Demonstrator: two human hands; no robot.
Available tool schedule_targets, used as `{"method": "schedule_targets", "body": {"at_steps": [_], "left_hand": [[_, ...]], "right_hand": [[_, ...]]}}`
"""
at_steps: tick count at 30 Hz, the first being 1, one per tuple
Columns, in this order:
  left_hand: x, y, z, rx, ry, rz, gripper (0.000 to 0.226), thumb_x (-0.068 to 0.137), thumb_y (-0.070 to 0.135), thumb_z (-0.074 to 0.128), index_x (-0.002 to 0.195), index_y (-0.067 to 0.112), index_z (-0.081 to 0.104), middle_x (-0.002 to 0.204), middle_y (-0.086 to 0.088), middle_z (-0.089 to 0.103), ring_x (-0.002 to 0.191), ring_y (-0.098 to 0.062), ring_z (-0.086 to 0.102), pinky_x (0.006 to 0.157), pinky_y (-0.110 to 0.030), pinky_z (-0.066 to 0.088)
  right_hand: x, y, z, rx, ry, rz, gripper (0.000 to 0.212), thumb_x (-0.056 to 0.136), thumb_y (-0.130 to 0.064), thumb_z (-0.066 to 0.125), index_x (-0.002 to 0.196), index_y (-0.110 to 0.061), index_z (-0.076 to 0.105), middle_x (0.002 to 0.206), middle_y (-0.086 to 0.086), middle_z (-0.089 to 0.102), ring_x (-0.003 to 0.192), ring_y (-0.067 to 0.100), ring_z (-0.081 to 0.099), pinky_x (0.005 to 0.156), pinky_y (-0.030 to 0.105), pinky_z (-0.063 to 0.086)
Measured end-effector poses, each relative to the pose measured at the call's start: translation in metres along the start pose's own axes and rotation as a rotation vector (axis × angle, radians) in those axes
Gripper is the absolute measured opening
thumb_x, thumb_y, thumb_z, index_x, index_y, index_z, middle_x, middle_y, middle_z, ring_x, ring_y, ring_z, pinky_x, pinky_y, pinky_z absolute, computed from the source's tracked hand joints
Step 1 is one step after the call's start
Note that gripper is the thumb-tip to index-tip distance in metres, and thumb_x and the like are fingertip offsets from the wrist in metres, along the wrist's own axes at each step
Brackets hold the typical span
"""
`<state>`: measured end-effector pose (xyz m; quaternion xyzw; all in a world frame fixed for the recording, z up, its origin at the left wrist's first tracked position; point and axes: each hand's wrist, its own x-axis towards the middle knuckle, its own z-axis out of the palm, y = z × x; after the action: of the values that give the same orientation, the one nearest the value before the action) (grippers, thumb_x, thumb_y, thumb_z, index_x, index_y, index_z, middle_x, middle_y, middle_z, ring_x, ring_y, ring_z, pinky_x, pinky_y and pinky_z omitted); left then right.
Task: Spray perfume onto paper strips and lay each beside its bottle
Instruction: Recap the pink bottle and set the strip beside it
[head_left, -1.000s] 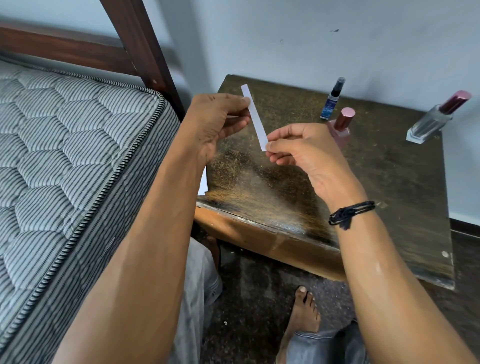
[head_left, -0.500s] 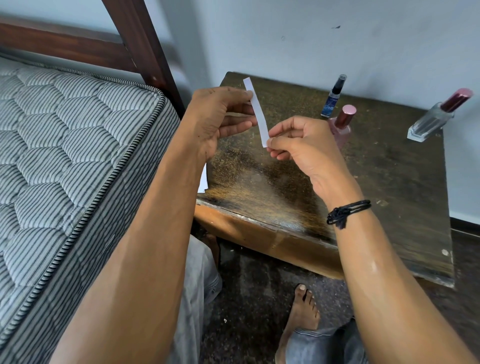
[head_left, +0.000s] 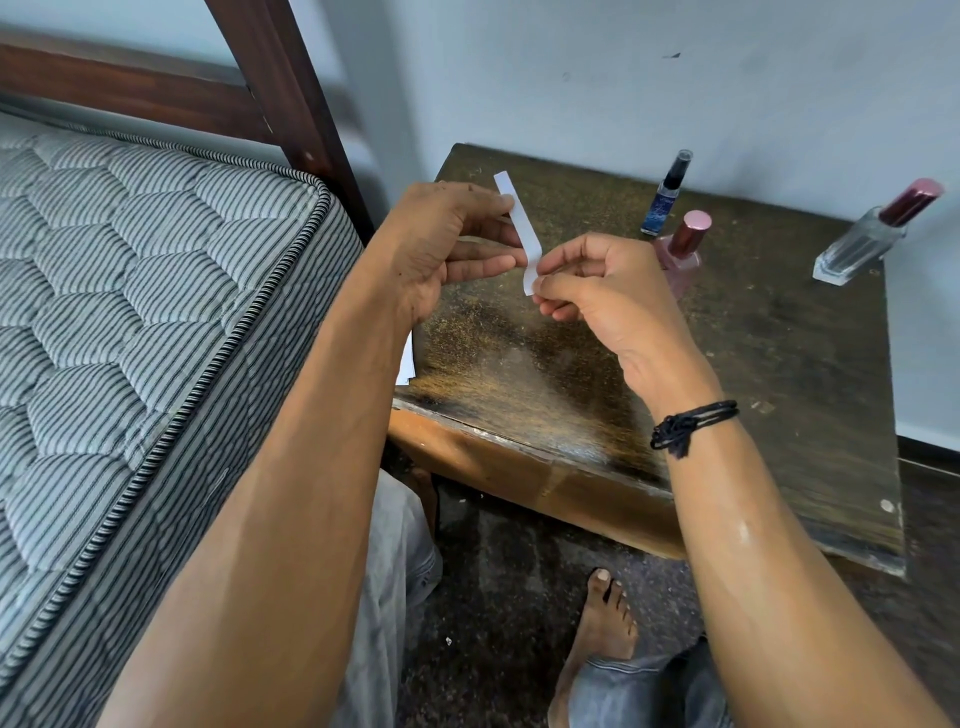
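Paper strip (head_left: 519, 231) slants up-left, pinched by both hands.

three bottles (head_left: 675, 249) on table (head_left: 779, 364), mattress (head_left: 130, 312) left

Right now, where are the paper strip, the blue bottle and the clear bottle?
paper strip (head_left: 524, 228): head view, its middle stretch.
blue bottle (head_left: 660, 208): head view, its blue body.
clear bottle (head_left: 857, 249): head view, its glass body.

Scene is lit by soft diffuse light; shadows are rendered faint. A dull sheen is seen on the table (head_left: 519, 374). Frame edges are bowed by wide-angle distortion
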<state>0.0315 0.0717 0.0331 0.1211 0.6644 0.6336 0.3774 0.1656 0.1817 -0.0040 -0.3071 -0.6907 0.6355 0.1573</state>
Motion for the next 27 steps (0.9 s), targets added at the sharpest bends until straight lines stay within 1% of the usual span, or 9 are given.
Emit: {"method": "schedule_targets", "body": {"at_steps": [6, 11, 15, 17, 21, 23, 25, 27], "left_hand": [[0.005, -0.002, -0.004, -0.042, 0.107, 0.058, 0.008, 0.092, 0.01, 0.069, 0.092, 0.003, 0.071, 0.076, -0.012, 0.076, 0.067, -0.025, 0.076, 0.067, -0.028, 0.063], [0.008, -0.004, -0.005, -0.016, 0.129, 0.08, 0.008, 0.091, 0.012, 0.07, 0.087, 0.005, 0.073, 0.077, -0.01, 0.075, 0.071, -0.024, 0.076, 0.064, -0.025, 0.061], [0.01, -0.007, -0.006, 0.016, 0.126, 0.089, 0.011, 0.091, 0.014, 0.071, 0.096, 0.004, 0.073, 0.08, -0.009, 0.076, 0.077, -0.024, 0.077, 0.07, -0.027, 0.062], [0.01, -0.007, -0.007, 0.033, 0.122, 0.096, 0.012, 0.091, 0.014, 0.071, 0.098, 0.004, 0.073, 0.082, -0.009, 0.077, 0.077, -0.023, 0.077, 0.071, -0.028, 0.061], [0.008, -0.006, -0.008, 0.09, 0.132, 0.111, 0.017, 0.09, 0.014, 0.073, 0.1, 0.0, 0.073, 0.082, -0.012, 0.076, 0.071, -0.025, 0.076, 0.065, -0.027, 0.061], [0.008, -0.005, -0.01, 0.133, 0.152, 0.13, 0.013, 0.09, 0.012, 0.073, 0.096, 0.001, 0.074, 0.08, -0.013, 0.075, 0.068, -0.025, 0.075, 0.061, -0.025, 0.061], [0.009, -0.004, -0.011, 0.152, 0.163, 0.15, 0.008, 0.089, 0.011, 0.073, 0.09, 0.004, 0.075, 0.077, -0.011, 0.074, 0.063, -0.022, 0.072, 0.06, -0.026, 0.061], [0.009, -0.002, -0.013, 0.163, 0.159, 0.159, 0.011, 0.088, 0.011, 0.073, 0.092, 0.001, 0.075, 0.077, -0.012, 0.074, 0.06, -0.021, 0.071, 0.06, -0.026, 0.061]], "right_hand": [[0.001, 0.0, 0.0, -0.004, 0.001, 0.0, 0.015, 0.085, 0.009, 0.073, 0.088, -0.006, 0.072, 0.081, 0.017, 0.077, 0.065, 0.018, 0.069, 0.06, 0.023, 0.056], [0.001, 0.001, 0.001, -0.006, 0.0, 0.002, 0.013, 0.085, 0.008, 0.074, 0.091, -0.004, 0.073, 0.081, 0.016, 0.077, 0.067, 0.018, 0.07, 0.061, 0.023, 0.057], [0.0, 0.0, 0.002, -0.001, -0.011, 0.005, 0.012, 0.085, 0.008, 0.074, 0.094, 0.0, 0.072, 0.081, 0.016, 0.078, 0.066, 0.019, 0.071, 0.059, 0.022, 0.057], [0.0, -0.001, 0.002, 0.0, -0.03, 0.018, 0.012, 0.086, 0.007, 0.074, 0.095, 0.0, 0.072, 0.08, 0.015, 0.078, 0.067, 0.02, 0.072, 0.06, 0.023, 0.058], [0.001, 0.0, -0.001, -0.063, -0.025, 0.027, 0.007, 0.089, -0.002, 0.075, 0.092, -0.008, 0.073, 0.079, 0.009, 0.078, 0.068, 0.017, 0.073, 0.064, 0.026, 0.058], [0.0, -0.001, -0.002, -0.094, -0.008, 0.019, 0.005, 0.091, -0.005, 0.074, 0.092, -0.01, 0.073, 0.079, 0.008, 0.078, 0.067, 0.014, 0.071, 0.064, 0.025, 0.057], [-0.001, -0.002, -0.002, -0.11, 0.003, 0.013, 0.004, 0.091, -0.007, 0.074, 0.091, -0.011, 0.073, 0.079, 0.008, 0.078, 0.065, 0.013, 0.07, 0.062, 0.024, 0.056], [-0.002, -0.004, 0.0, -0.137, 0.017, -0.003, 0.005, 0.091, -0.009, 0.075, 0.09, -0.013, 0.073, 0.077, 0.006, 0.077, 0.063, 0.011, 0.068, 0.061, 0.022, 0.054]]}}
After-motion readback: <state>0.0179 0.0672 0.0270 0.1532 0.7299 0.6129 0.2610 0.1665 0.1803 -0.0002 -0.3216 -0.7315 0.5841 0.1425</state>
